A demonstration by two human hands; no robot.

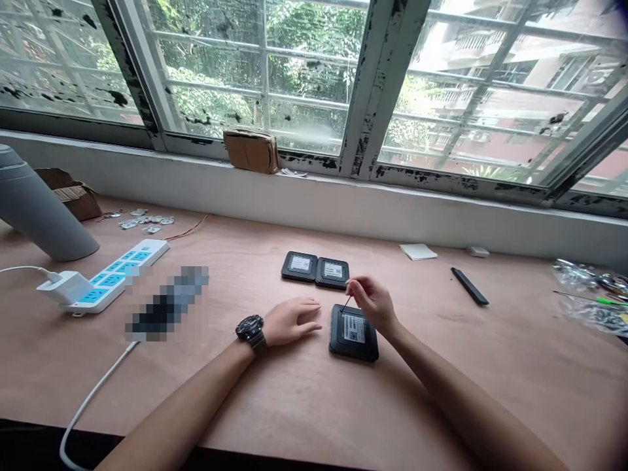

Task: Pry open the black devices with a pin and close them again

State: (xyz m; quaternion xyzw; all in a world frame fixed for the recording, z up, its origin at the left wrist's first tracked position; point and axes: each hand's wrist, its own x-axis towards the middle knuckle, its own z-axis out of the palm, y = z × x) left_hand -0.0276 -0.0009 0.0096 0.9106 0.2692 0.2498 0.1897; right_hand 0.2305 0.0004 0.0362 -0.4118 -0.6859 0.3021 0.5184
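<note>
A flat black square case [354, 333] with a white printed label lies on the table in front of me. Over its far edge, my right hand [371, 303] is closed in a pinch on a small screwdriver [347, 301]. The thin dark shaft slants down to the case near its far left corner, and a bit of red shows at the fingers. My left hand [289, 322] rests on the table left of the case, fingers stretched out and holding nothing. Beyond the hands, two similar labelled black cases [299, 265] [332, 272] lie side by side.
To the left are a white power strip [115, 278] with a plugged-in charger [66, 288], a blurred-out object with a white cable, and a grey cylinder [44, 206]. A black strip [470, 286], a white pad [418, 252] and plastic bags [593, 307] lie right.
</note>
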